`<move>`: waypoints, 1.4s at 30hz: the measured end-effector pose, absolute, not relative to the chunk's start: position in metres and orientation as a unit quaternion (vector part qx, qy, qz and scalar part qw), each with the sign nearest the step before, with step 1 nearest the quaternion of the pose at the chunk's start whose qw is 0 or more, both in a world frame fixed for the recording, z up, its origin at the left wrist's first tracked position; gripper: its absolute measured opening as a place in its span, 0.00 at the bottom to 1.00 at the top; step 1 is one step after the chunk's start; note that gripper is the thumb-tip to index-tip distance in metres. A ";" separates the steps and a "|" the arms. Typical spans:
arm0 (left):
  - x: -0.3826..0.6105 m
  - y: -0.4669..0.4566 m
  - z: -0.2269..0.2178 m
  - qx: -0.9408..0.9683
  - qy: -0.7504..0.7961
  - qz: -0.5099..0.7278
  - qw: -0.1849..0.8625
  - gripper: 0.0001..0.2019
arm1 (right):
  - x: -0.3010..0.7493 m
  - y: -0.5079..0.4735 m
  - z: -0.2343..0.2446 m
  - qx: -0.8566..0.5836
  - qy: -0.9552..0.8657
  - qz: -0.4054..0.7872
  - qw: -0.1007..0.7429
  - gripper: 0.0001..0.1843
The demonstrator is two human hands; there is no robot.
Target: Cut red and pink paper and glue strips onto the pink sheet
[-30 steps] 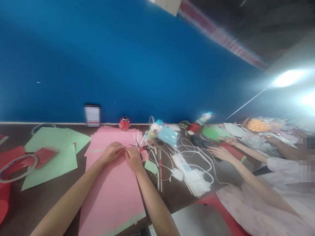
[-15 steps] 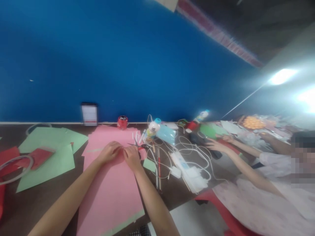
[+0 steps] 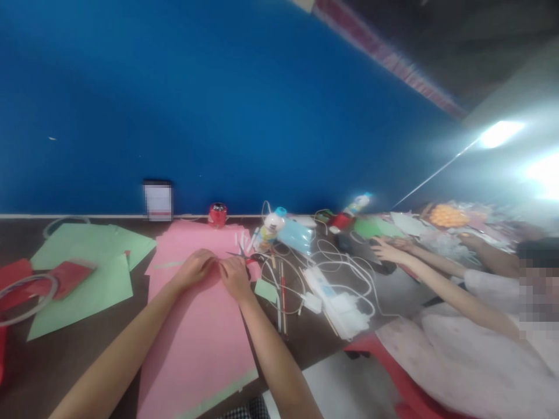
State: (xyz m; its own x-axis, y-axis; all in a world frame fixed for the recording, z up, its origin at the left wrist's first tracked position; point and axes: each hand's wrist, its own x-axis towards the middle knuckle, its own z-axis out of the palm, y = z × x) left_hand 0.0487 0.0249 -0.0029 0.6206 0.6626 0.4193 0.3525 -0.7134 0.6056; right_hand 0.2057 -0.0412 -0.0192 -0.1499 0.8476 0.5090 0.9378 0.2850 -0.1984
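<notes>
My left hand [image 3: 198, 267] and my right hand [image 3: 234, 277] meet over a long sheet of pink paper [image 3: 196, 343] on the dark table. Fingers of both hands are bent and pinched together, tips nearly touching. Whatever lies between them is too small and blurred to make out; a bit of pink shows there. Just beyond my right hand lie scissors [image 3: 248, 260] with dark blades and red on the handle. More pink sheets [image 3: 192, 233] are spread under and behind my hands.
To the left are green sheets [image 3: 91, 302], red paper [image 3: 72, 279] and a pale ring [image 3: 52, 291]. A red round object [image 3: 217, 215], a glue bottle [image 3: 274, 223], pencils [image 3: 283, 291], cables and a power strip [image 3: 334, 305] stand or lie nearby. Another person's hand [image 3: 388, 251] works at the right.
My hands stay almost in the same place, still pinched together. At the right, the other person's hand has shifted slightly away to the right.
</notes>
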 end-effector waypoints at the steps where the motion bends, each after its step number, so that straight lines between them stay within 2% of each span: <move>1: 0.049 0.024 -0.003 0.866 0.291 0.327 0.241 0.14 | 0.206 -0.041 -0.020 -0.592 -0.754 -0.084 0.272 0.11; 10: 0.049 0.020 0.003 0.862 0.294 0.336 0.240 0.13 | 0.207 -0.041 -0.020 -0.588 -0.755 -0.072 0.282 0.13; 23: 0.050 0.017 0.010 0.857 0.286 0.334 0.270 0.12 | 0.206 -0.042 -0.017 -0.617 -0.743 -0.056 0.252 0.13; 28: 0.052 0.015 0.009 0.854 0.277 0.357 0.257 0.10 | 0.205 -0.042 -0.015 -0.615 -0.739 -0.066 0.268 0.12; 36: 0.056 0.021 -0.001 0.874 0.319 0.297 0.212 0.07 | 0.208 -0.041 -0.016 -0.608 -0.745 -0.048 0.271 0.11; 42: 0.060 0.022 -0.006 0.864 0.357 0.280 0.217 0.07 | 0.210 -0.040 -0.016 -0.602 -0.750 -0.037 0.270 0.11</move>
